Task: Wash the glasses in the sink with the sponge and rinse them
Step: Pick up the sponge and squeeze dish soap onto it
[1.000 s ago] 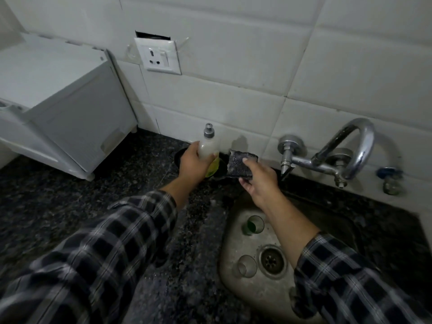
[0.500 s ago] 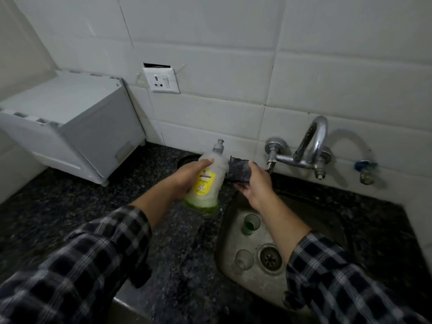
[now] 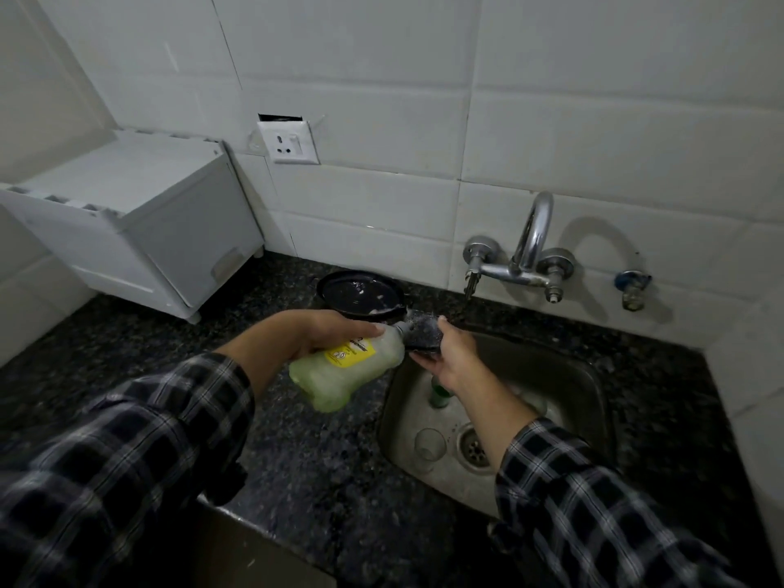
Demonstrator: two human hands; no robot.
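My left hand grips a soap bottle of pale green liquid with a yellow label. The bottle is tipped on its side, its nozzle against the dark sponge. My right hand holds that sponge over the sink's left rim. Two glasses stand in the steel sink. A clear glass is beside the drain. A green-tinted glass is partly hidden behind my right forearm.
A chrome tap juts from the tiled wall above the sink. A black dish with suds sits on the dark granite counter behind my hands. A white appliance stands at the left, a wall socket above.
My left hand lifted the soap bottle off the black dish and tipped it sideways until its nozzle met the sponge. My right hand kept the sponge in about the same place.
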